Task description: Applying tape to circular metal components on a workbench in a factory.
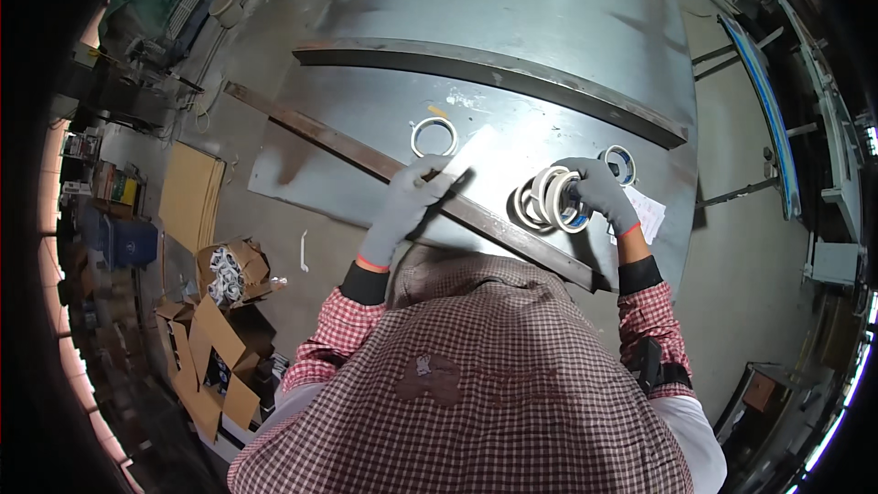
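Observation:
My left hand [413, 194], in a grey glove, is closed around a flat, narrow white piece [472, 152]; glare hides what it is exactly. To the right, my gloved right hand [599, 190] is closed on several rolls of masking tape [551, 198] bunched together in a leaning row. One separate tape roll [433, 122] lies flat beyond my left hand. Another tape roll with a blue core [632, 161] rests just right of my right hand. Beside it is a sheet of white paper [650, 214], partly hidden by that wrist.
A large metal sheet [347, 199] forms the work surface. A rusty steel bar [320, 133] crosses it diagonally under my left hand, and a steel beam [494, 69] lies farther back. Open cardboard boxes [236, 348] and flat cardboard [189, 197] stand at left; a blue-edged rack [761, 105] is at right.

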The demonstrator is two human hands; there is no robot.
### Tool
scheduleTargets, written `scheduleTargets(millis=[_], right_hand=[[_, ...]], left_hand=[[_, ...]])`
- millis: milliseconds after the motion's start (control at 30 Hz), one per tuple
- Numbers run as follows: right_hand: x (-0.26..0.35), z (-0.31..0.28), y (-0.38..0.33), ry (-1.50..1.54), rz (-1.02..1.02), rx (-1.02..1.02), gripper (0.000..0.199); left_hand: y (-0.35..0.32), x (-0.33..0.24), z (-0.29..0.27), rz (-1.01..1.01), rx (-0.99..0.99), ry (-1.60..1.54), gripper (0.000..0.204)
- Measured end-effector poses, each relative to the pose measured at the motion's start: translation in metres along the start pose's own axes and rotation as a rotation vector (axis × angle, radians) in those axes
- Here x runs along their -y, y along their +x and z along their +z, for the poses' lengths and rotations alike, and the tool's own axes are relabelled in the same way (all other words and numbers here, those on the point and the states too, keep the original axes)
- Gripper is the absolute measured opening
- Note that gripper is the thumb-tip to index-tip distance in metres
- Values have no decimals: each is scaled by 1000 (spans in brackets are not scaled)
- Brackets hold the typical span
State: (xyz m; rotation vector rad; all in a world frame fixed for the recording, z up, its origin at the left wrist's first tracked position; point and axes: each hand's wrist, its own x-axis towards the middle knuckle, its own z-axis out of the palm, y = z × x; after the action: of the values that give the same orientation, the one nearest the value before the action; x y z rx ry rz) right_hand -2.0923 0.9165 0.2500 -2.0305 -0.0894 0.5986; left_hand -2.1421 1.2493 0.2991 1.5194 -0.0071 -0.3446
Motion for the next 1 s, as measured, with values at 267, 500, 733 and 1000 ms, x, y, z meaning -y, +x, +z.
scheduleTargets(millis=[267,500,733,1000], right_hand=[[-1,-10,-35,299,-199,-16,30],[16,-19,-67,115,-324,-119,36],[25,-14,-83,316,-53,-223,36],[48,-3,-80,62,-54,-305,36]], left_hand=[[15,8,37,281,174,726,30],[42,44,89,782,446,1064,13],[34,-28,106,730,304,748,24],[32,-35,100,823,281,893,17]])
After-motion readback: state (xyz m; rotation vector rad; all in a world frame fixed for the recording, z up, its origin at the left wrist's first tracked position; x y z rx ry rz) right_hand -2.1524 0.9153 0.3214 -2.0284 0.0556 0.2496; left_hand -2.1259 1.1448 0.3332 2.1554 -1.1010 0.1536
